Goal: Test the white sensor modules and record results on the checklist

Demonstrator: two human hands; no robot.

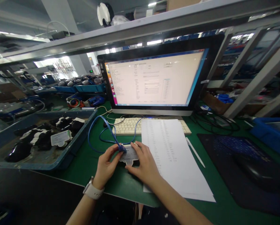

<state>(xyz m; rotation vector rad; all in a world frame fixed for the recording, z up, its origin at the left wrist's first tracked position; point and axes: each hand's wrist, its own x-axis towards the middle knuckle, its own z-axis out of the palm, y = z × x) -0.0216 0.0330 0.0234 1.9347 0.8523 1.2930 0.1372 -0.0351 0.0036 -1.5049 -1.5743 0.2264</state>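
My left hand (109, 163) pinches the plug of a blue cable (94, 122) at the upper left edge of a small pale grey module (129, 156). Whether the plug is fully seated cannot be made out. Around the module's right side, my right hand (143, 161) is closed, with the thumb below and the fingers above. The module has a tab at its lower edge and faint print on its face. From the plug the cable loops up and left across the green mat, in front of the keyboard (128, 126).
A blue tray (60, 164) at left holds black-and-white parts and a similar pale module (60, 138). Printed sheets (177, 175) lie at right with a white pen (195, 153). Beyond are a mouse (254, 170) on its pad, a monitor (154, 81) and an overhead shelf (130, 28).
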